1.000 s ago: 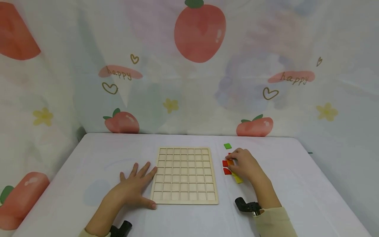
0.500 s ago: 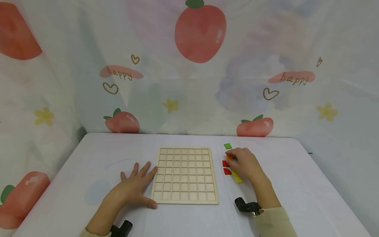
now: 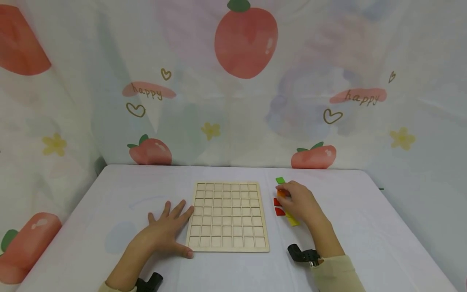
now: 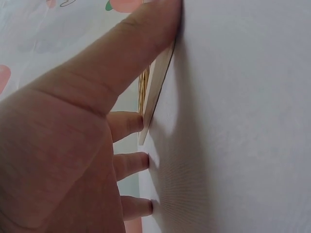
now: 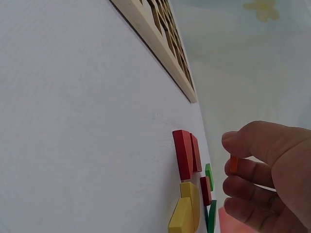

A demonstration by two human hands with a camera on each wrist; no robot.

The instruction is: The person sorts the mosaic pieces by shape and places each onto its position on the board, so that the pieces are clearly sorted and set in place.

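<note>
A pale wooden grid board lies flat in the middle of the table, its square cells bare. My left hand is spread on the cloth at its left side, thumb by the near left corner and a fingertip against the edge. To the right, my right hand pinches a small orange tile between thumb and index finger, raised off the cloth. Below it lie red tiles, yellow tiles and a dark green tile, partly hidden by the hand in the head view. A bright green tile lies just beyond the fingertips.
A white cloth covers the table. Behind it hangs a curtain printed with fruit, hearts and flowers. Black camera mounts sit at both wrists, low over the cloth.
The right hand has picked the orange tile up from among the others and shifted it slightly away, toward the green tile. The left hand and the board have stayed in place.
</note>
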